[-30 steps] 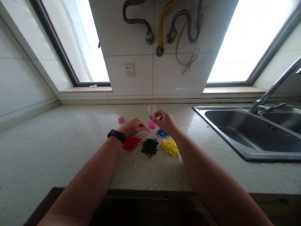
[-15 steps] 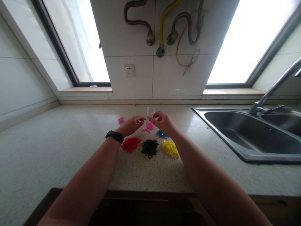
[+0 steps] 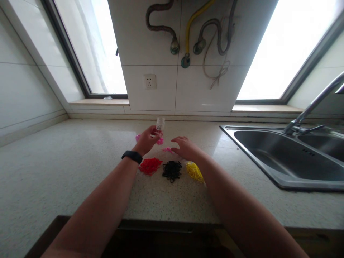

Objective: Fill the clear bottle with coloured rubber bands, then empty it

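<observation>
My left hand [image 3: 148, 139] is closed around a small clear jar [image 3: 160, 123], held upright above the counter. Pink bands [image 3: 160, 141] show at the jar's bottom. To the right of it, my right hand [image 3: 184, 146] has its fingers apart and empty, close to a few loose pink bands [image 3: 168, 149]. Nearer to me lie a pile of red bands [image 3: 150, 166], a pile of black bands [image 3: 172, 170] and a pile of yellow bands [image 3: 194, 172], the last partly covered by my right forearm. A small pink object [image 3: 138, 137] sits partly behind my left hand.
The pale speckled counter [image 3: 80, 172] reaches back to a tiled wall with a socket [image 3: 150, 81] and pipes. A steel sink [image 3: 279, 157] with a faucet [image 3: 303, 118] is set in at the right. The counter's front edge runs beneath my forearms.
The jar has gone from my right hand to my left and shifted left. My right hand has let go and drawn back, and the blue bands are now hidden by it.
</observation>
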`<state>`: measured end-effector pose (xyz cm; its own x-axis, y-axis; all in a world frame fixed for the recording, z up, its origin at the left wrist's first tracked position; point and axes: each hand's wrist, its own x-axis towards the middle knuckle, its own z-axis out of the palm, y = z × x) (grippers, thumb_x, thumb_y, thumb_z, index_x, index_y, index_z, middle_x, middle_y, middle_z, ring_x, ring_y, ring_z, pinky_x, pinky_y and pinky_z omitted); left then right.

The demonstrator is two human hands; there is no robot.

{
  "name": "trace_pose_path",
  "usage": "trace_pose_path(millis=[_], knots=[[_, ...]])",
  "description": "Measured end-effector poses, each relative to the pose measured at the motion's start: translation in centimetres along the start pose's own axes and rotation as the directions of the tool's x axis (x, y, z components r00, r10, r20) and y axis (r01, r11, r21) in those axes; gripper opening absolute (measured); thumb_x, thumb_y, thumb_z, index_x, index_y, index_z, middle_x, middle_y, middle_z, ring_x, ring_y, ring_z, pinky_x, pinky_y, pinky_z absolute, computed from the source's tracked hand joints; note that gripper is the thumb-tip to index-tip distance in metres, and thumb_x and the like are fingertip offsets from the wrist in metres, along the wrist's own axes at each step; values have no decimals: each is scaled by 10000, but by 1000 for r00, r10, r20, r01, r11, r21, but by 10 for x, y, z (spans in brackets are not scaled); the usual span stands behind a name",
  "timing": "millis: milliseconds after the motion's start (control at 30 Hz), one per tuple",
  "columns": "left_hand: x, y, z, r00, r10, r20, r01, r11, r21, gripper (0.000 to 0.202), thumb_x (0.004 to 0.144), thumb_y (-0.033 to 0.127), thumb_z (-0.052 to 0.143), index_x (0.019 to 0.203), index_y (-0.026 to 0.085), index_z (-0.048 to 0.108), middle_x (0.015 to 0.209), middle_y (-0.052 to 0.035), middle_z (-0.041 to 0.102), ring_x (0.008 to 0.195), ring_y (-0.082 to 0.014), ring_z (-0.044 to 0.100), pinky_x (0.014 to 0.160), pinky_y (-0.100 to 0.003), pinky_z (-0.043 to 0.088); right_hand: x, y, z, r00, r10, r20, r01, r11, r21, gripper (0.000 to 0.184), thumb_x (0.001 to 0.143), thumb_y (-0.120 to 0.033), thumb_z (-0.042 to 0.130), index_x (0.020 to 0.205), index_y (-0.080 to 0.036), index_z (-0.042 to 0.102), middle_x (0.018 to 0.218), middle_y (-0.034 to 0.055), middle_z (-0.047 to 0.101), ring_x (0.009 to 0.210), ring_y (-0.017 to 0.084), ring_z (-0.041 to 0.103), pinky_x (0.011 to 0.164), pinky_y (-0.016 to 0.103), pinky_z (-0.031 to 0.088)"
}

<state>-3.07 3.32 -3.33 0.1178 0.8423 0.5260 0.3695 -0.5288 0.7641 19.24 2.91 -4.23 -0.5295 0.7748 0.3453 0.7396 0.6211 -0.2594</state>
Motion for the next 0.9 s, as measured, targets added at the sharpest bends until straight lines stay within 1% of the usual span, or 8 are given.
trace_pose_path(millis=[100,167,233,300,467,533,733,900], knots=[[1,-4,-2,1000,-19,-14,19,1000,18,289,832,333,619,1063,158,614,980,-73,698,859,-172,639,705,-276,505,-1,-6,0,995,-41,94,59,979,-198,429,914,-476,568,1243,-208,634,1223,134,647,1174,287,544,1009,422,384],[1,-6,-3,1000,-14,-8,14,999,43,293,833,338,616,1067,161,614,989,-74,700,862,-172,639,707,-278,505,2,-11,0,991,-37,127,71,959,-274,380,925,-482,544,1159,-217,683,1176,129,664,1148,291,554,984,417,393],[1,-8,-4,1000,-7,-2,7,998,70,297,836,346,615,1070,164,616,993,-74,701,863,-173,638,703,-279,505,6,-14,1,987,-23,161,73,948,-311,341,935,-462,529,1061,-209,719,1120,127,685,1105,285,579,944,393,412],[1,-10,-5,1000,0,-1,0,996,92,299,837,356,615,1071,169,618,994,-73,702,864,-174,637,698,-277,504,11,-14,2,982,0,191,60,949,-310,328,943,-437,517,1006,-200,735,1068,123,707,1050,268,612,905,360,428],[2,-12,-6,1000,7,-6,-6,994,110,282,834,341,613,1068,182,623,995,-63,705,855,-168,634,688,-269,502,18,-8,4,968,55,246,11,966,-258,246,910,-329,557,977,-196,753,981,102,739,926,220,662,816,285,450],[2,-11,-6,1000,4,-10,-3,993,114,280,833,333,614,1068,181,626,987,-62,706,848,-168,633,684,-269,502,18,-7,4,969,53,242,9,969,-248,220,890,-286,570,966,-191,754,976,98,741,919,214,665,808,275,451],[2,-10,-7,999,-5,-35,9,994,110,292,829,352,620,1062,176,626,958,-62,696,831,-167,634,669,-263,496,20,-11,1,979,66,193,-29,981,-192,210,872,-245,562,971,-180,736,999,91,731,926,195,660,806,255,452],[2,-9,-7,999,-1,-41,5,994,106,296,831,370,619,1054,176,625,950,-59,689,813,-164,628,650,-259,483,23,-20,0,983,93,156,-63,980,-188,226,889,-275,548,1006,-210,729,1024,79,728,942,202,660,794,268,459]])
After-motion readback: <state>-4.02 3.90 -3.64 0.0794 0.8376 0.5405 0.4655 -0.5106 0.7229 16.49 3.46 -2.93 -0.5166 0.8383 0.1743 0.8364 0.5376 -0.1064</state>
